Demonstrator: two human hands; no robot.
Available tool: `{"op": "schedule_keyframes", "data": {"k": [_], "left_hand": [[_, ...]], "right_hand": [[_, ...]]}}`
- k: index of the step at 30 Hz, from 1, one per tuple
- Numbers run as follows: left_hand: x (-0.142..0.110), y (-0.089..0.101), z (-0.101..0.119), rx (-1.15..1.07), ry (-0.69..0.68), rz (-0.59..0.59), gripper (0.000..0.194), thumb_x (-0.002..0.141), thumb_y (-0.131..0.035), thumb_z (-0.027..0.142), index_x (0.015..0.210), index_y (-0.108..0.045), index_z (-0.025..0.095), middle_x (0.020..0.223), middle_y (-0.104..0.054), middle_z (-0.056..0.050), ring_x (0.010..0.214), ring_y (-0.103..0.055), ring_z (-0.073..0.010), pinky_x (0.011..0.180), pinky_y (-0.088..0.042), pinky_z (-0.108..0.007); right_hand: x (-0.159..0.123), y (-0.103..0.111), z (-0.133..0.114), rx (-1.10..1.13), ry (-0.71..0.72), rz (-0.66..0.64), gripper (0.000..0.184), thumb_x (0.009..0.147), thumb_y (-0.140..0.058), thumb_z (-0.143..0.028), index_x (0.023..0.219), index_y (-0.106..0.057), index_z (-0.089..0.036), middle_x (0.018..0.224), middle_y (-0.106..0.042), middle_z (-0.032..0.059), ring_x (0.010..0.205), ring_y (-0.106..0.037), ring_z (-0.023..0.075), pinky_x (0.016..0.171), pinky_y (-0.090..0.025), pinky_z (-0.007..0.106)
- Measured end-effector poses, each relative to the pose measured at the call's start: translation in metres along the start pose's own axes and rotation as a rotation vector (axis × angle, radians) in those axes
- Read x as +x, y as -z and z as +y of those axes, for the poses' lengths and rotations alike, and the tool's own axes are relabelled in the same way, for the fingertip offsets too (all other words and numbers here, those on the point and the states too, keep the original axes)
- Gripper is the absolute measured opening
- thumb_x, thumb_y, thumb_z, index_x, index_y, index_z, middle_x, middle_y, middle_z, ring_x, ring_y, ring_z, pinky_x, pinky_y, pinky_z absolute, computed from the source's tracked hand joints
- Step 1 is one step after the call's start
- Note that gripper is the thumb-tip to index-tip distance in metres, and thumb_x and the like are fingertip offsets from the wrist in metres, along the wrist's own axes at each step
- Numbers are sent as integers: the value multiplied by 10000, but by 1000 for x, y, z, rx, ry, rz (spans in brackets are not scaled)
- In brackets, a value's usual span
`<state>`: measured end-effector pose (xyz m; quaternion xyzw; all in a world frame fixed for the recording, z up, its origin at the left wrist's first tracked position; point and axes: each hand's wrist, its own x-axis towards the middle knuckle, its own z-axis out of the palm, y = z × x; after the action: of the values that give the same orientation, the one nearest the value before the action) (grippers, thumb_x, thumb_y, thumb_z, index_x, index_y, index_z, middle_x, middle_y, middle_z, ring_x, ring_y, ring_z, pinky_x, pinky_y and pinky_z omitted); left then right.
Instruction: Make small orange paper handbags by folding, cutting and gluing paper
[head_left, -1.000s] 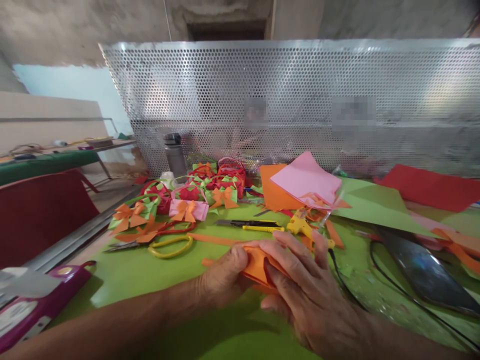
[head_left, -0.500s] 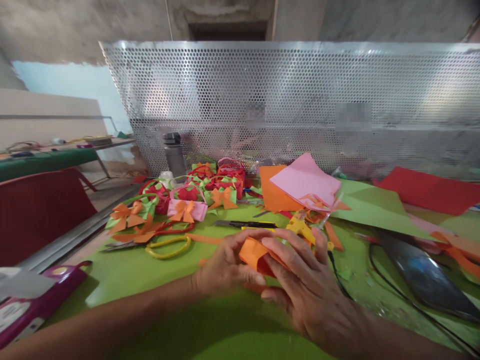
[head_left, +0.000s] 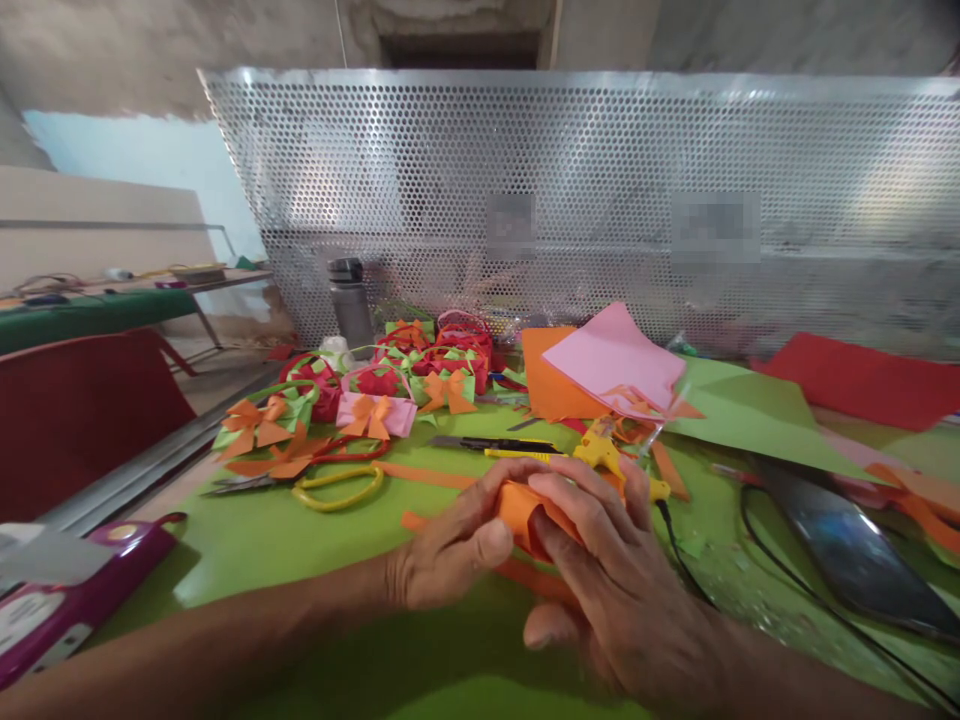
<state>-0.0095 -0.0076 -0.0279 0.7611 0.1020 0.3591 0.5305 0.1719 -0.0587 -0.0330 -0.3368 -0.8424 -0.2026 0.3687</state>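
A folded orange paper piece (head_left: 519, 512), shaped like a small open box or bag, sits between my two hands. My left hand (head_left: 469, 535) curls its fingers around the far left side, thumb raised near the front edge. From the right, my right hand (head_left: 626, 570) presses its fingers over the paper, one fingertip reaching into the opening, while its thumb stands apart below. Orange strips (head_left: 536, 578) lie beneath the hands. Just beyond are a black and yellow utility knife (head_left: 491, 446) and a yellow glue gun (head_left: 602, 450).
Yellow-and-red-handled scissors (head_left: 337, 492) lie left of several small paper bags with bows (head_left: 367, 412). A grey bottle (head_left: 351, 312) stands behind. Coloured sheets (head_left: 757, 410), a dark phone (head_left: 847, 545) and a cable (head_left: 780, 575) are on the right; a purple device (head_left: 97, 590) sits left.
My left thumb has lifted off the front of the orange paper, and my right thumb has moved down away from it. Both hands stay around the paper.
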Motion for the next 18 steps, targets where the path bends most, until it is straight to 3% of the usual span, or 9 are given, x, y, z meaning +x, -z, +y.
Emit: {"op": "schedule_keyframes", "data": {"k": [2, 6, 11, 18], "left_hand": [[0, -2, 2, -19, 38, 34, 383, 946, -343, 369, 1307, -408, 261, 1326, -466, -59, 1233, -401, -242, 1033, -290, -387], [1, -5, 6, -39, 170, 79, 346, 914, -452, 282, 1258, -455, 245, 1284, -511, -48, 1172, -459, -222, 999, -335, -360], [3, -8, 2, -123, 203, 110, 345, 880, -518, 261, 1221, -506, 214, 1229, -553, -60, 1119, -496, -229, 953, -371, -353], [3, -11, -12, -510, 248, 102, 366, 884, -521, 235, 1249, -502, 214, 1165, -592, -89, 1025, -573, -210, 879, -420, -336]], "right_hand": [[0, -1, 0, 10, -4, 15, 543, 919, -283, -542, 1079, -590, -123, 1155, -590, 128, 1208, -430, 269, 1071, -88, 518], [-3, -3, 1, 32, -19, -9, 464, 937, -307, -481, 1022, -603, -134, 1182, -571, 124, 1226, -412, 263, 1071, -83, 519], [-7, -6, 2, 0, -33, -45, 251, 911, -448, -305, 1037, -598, -148, 1209, -558, 112, 1239, -395, 259, 1072, -87, 518], [-8, -10, 6, -51, -32, -31, 200, 851, -533, -341, 927, -620, -178, 1274, -476, 111, 1261, -342, 305, 1055, -80, 550]]}}
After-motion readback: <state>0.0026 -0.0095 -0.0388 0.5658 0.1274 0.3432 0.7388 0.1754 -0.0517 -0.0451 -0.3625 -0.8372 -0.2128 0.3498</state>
